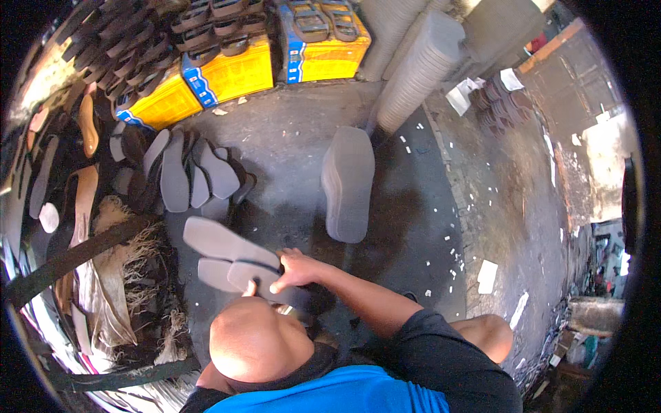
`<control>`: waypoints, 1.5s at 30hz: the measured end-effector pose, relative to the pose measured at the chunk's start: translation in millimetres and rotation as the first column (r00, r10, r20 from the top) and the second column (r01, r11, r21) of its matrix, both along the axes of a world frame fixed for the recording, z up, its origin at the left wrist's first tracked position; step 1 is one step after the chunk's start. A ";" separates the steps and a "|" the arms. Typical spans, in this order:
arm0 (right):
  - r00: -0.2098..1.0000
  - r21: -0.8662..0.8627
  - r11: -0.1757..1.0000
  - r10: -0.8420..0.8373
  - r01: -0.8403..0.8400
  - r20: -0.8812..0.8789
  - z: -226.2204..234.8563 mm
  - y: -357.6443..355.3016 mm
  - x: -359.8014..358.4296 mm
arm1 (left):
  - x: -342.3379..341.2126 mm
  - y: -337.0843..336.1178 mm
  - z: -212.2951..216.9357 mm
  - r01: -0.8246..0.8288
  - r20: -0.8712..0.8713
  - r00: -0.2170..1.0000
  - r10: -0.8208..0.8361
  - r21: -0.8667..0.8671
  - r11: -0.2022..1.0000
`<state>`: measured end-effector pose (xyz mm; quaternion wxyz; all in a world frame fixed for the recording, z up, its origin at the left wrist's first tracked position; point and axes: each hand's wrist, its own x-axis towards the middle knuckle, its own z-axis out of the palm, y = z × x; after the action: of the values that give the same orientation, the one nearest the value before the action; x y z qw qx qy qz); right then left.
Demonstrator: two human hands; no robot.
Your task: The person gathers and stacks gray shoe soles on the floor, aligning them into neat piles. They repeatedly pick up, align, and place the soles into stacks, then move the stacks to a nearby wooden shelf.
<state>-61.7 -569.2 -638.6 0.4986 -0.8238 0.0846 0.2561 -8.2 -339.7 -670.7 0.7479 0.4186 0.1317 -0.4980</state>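
Note:
Several grey shoe soles [231, 246] are held fanned out just past my left knee. My right hand [297, 268] is closed on them at their right end, its thumb over the upper surface. Of my left hand [250, 288], only the thumb and a little more show at the near edge of the soles; my knee hides the rest. Ahead to the right, a neat stack of grey soles [350, 182] stands on the dark floor. A looser pile of grey soles [180, 172] lies ahead to the left.
Yellow and blue boxes [237, 65] topped with dark sandals [224, 24] line the far side. Tall columns of grey soles [421, 69] rise at the back right. On my left, a dark bar [76, 258] crosses near frayed cloth [110, 275]. White scraps [487, 277] litter the floor.

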 end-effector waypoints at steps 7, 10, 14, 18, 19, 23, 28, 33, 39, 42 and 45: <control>0.959 0.281 0.921 -0.284 0.268 0.017 53.7 -20.1 -6.2 | 33.3 -20.3 61.6 0.104 0.577 0.806 -0.133 0.084 0.991; 0.888 0.350 0.908 -0.343 0.230 0.306 57.2 -24.7 12.1 | 64.1 -28.8 87.9 0.121 0.653 0.719 -0.237 0.218 0.968; 0.828 0.431 0.884 -0.374 0.182 0.419 53.2 -37.7 20.3 | 78.6 -42.6 96.3 0.061 0.712 0.683 -0.165 0.169 0.984; 0.837 0.486 0.837 -0.440 0.252 0.324 38.3 -43.3 17.6 | 77.9 -52.8 79.2 0.086 0.783 0.606 -0.144 0.116 0.990; 0.822 0.513 0.825 -0.450 0.235 0.348 34.6 -41.0 17.1 | 77.7 -53.4 74.1 0.117 0.772 0.607 -0.186 0.145 0.982; 0.769 0.515 0.792 -0.541 0.329 0.340 34.0 -30.5 19.6 | 83.0 -53.2 64.2 0.076 0.699 0.693 -0.176 0.171 0.982; 0.641 0.435 0.794 -0.603 0.424 0.475 66.8 -33.5 40.3 | 90.8 -56.9 70.0 0.029 0.721 0.666 -0.188 0.228 0.973; 0.318 0.459 0.546 -0.816 0.701 0.483 81.8 -26.7 37.6 | 107.9 -59.9 51.4 -0.187 0.724 0.689 0.035 0.131 0.974; 0.722 0.133 0.820 -0.556 0.556 0.412 25.5 1.7 32.4 | 120.1 -50.9 8.3 -0.306 0.201 0.924 0.326 -0.124 0.944; 0.684 0.368 0.807 -0.588 0.462 0.431 -1.8 -1.6 47.3 | 110.1 -51.2 14.4 0.013 0.644 0.749 -0.155 0.220 0.975; 0.661 0.310 0.843 -0.537 0.439 0.524 -7.3 -8.5 45.3 | 101.1 -54.3 41.4 0.013 0.712 0.657 -0.247 0.317 0.948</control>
<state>-16.4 -577.8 -645.9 0.6126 -0.7659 0.1228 -0.1517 93.0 -394.0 -629.3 0.6299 0.6963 -0.1453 -0.3120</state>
